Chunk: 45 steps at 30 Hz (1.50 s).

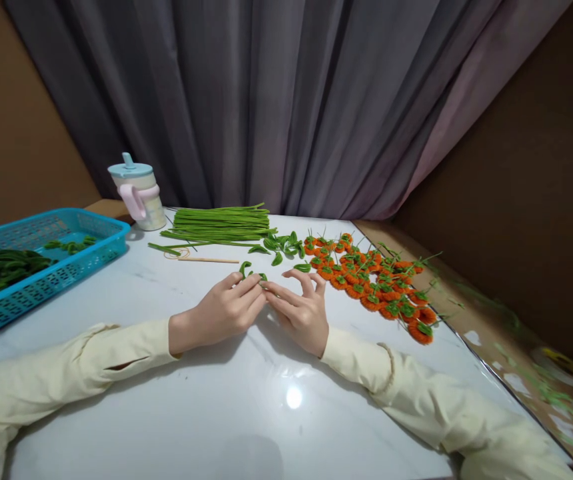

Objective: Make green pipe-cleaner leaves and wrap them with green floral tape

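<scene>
"So, where's the small green piece (pixel 263 277)?"
"At your fingertips, over the white table (pixel 166 413). Your left hand (pixel 232 307) is pinched nearly closed on it. Your right hand (pixel 302 315) meets it, some fingers lifted apart; I can't tell whether that one grips."

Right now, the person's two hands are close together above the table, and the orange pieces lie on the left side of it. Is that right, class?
Not quite. The head view shows the orange pieces on the right side of the table, not the left. The left hand and right hand are indeed close together above it.
</scene>
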Tool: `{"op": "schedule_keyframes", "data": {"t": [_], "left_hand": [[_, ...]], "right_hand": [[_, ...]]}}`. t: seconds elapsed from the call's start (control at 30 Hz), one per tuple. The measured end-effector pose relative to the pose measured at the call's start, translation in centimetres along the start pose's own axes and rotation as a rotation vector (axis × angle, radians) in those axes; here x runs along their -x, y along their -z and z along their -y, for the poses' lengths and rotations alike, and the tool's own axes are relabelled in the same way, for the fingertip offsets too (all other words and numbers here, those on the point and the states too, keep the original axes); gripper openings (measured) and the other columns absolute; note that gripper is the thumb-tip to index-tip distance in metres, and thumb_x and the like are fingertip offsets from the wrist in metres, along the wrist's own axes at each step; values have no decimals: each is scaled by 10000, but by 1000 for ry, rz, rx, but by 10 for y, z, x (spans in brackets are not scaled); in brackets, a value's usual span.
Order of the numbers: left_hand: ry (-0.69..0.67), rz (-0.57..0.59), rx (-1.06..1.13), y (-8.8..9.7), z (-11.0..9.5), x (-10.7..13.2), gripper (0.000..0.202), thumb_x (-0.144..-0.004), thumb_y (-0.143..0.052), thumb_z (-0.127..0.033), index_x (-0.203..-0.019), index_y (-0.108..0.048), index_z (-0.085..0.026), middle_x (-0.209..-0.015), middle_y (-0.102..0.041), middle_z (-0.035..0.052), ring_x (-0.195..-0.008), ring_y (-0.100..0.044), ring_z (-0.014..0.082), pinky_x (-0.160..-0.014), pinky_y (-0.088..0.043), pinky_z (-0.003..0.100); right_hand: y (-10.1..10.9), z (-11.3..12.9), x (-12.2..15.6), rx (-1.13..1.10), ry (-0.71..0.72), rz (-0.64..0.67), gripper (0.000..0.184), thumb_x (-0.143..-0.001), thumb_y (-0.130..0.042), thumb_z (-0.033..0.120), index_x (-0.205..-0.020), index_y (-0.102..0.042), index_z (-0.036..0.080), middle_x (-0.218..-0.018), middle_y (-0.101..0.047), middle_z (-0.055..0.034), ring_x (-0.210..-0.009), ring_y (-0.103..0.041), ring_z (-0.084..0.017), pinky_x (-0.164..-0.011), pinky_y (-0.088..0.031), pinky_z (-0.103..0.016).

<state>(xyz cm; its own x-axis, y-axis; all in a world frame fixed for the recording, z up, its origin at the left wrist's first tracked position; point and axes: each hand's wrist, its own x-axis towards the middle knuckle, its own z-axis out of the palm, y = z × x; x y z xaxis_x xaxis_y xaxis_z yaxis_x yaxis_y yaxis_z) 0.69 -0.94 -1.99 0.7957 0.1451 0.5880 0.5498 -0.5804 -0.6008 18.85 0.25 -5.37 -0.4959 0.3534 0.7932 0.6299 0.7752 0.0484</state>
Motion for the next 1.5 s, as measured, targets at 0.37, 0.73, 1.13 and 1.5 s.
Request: {"op": "schedule_keyframes", "data": {"t": [0.37, 0.73, 1.13, 1.5], "left_hand": [[-143, 46, 86, -7, 2, 4, 268, -862, -376, -28, -698, -567, -118, -734, -617, 78, -828, -550, 203, -655, -360, 304], [833, 664, 1151, -14, 7, -8, 171, -755, -458, -197, -619, -551, -147, -621, -558, 7, -602, -484, 137, -571, -343, 247], [1395, 730, 2201, -27, 4, -5, 267, -520, -704, -239, -632, -478, -154, -535, -336, -71, -435, -199, 29, -381, -145, 177], [1214, 315, 1213, -49, 59, -9, 237, -739, -573, -343, -690, -601, -113, -565, -619, 38, -446, -466, 88, -442, -375, 194]], "right_hand": [[-3, 2, -3, -179, -140, 57, 152, -756, -617, 86, -623, -601, 159, -824, -561, -27, -920, -468, -209, -797, -276, -373], [-6, 4, 0, 163, 199, -61, 269, -836, -434, 37, -646, -593, 141, -837, -586, -42, -937, -486, -206, -835, -308, -387], [-5, -7, 1, 284, 356, -261, 233, -822, -486, 58, -639, -590, 159, -879, -612, -17, -915, -534, -194, -823, -353, -374], [-2, -5, 3, 207, 232, -152, 235, -833, -599, 148, -1038, -589, 264, -1193, -559, -4, -1183, -425, -224, -911, -303, -375]]}}
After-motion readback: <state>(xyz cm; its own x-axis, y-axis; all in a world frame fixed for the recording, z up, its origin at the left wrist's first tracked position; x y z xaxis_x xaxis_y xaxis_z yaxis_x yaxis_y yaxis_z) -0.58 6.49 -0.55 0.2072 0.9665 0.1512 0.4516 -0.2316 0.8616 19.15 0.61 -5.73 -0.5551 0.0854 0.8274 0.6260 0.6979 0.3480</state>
